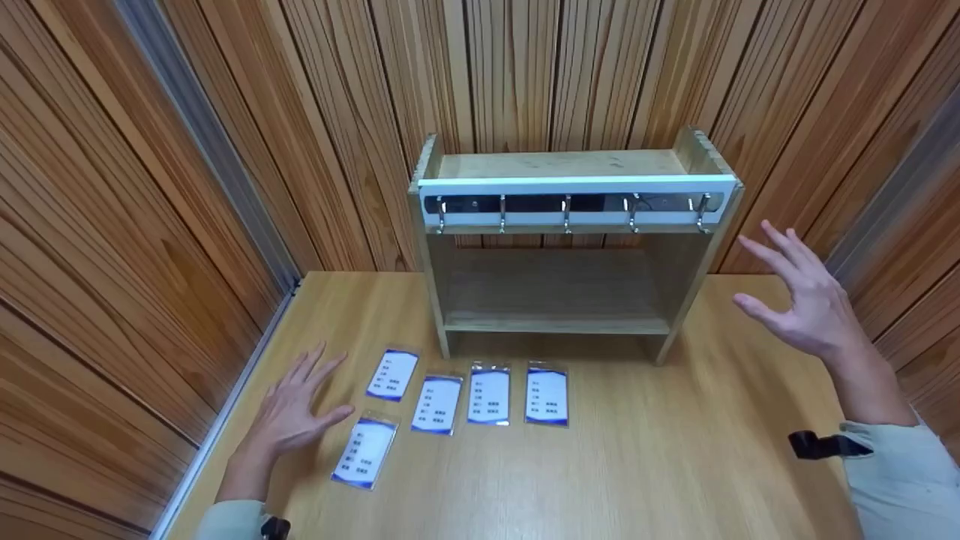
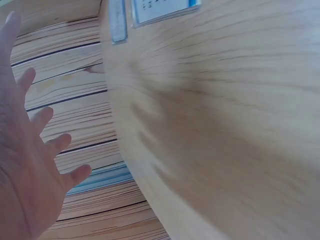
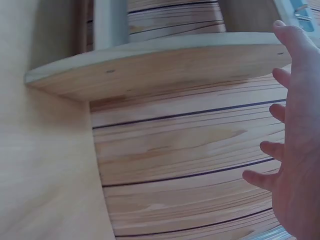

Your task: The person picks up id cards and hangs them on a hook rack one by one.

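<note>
Several clear-sleeved badge cards with blue corners lie face up on the table, among them a lower-left card (image 1: 364,453), an upper-left card (image 1: 393,373) and a rightmost card (image 1: 547,394). My left hand (image 1: 294,411) hovers spread just left of them, holding nothing; its fingers (image 2: 52,145) also show in the left wrist view. Off to the right of a wooden shelf (image 1: 556,292), my right hand (image 1: 806,300) is raised with fingers spread and nothing in it. Across the shelf's upper front runs a white rail (image 1: 534,218) with several metal hooks (image 1: 567,213).
The shelf stands at the back of the wooden table (image 1: 600,472), close to the plank wall (image 1: 517,75). Another plank wall (image 1: 97,225) bounds the left side, with a metal strip (image 1: 217,420) along the table's edge. Black bands (image 1: 829,445) sit at both cuffs.
</note>
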Demonstrator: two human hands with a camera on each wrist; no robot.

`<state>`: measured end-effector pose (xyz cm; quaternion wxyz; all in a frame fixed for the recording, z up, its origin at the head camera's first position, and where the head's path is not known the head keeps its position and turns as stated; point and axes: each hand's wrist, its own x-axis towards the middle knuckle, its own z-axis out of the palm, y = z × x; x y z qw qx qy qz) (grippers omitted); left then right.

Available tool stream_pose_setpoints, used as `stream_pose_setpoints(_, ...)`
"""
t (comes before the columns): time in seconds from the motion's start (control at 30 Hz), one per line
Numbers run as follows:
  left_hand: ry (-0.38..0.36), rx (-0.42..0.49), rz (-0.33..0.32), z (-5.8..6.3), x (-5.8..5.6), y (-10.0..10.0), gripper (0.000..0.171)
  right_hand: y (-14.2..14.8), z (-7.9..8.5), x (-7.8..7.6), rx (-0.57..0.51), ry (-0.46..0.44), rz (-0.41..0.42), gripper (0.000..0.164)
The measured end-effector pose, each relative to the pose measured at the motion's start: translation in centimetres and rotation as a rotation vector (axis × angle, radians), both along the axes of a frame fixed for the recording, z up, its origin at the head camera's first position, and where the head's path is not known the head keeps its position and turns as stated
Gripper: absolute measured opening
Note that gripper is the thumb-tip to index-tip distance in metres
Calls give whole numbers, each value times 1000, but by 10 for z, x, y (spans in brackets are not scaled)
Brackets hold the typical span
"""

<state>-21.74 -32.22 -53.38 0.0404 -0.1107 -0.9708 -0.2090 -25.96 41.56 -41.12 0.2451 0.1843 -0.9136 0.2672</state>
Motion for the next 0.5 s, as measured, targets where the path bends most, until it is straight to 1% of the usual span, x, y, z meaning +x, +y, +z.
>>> stream_pose_setpoints(0.2,-41,-18,4,-9,3,4,93,-4,14,-2,-133,45,66,87)
stream_pose_setpoints(0.33,-37,-27,-6,-17,6,7,96,-9,21,-4,-184,69,86,91)
stream_pose_setpoints(0.5,-46,-54,-30,-24,10,11,99,-18,30,-8,-269,82,150,91)
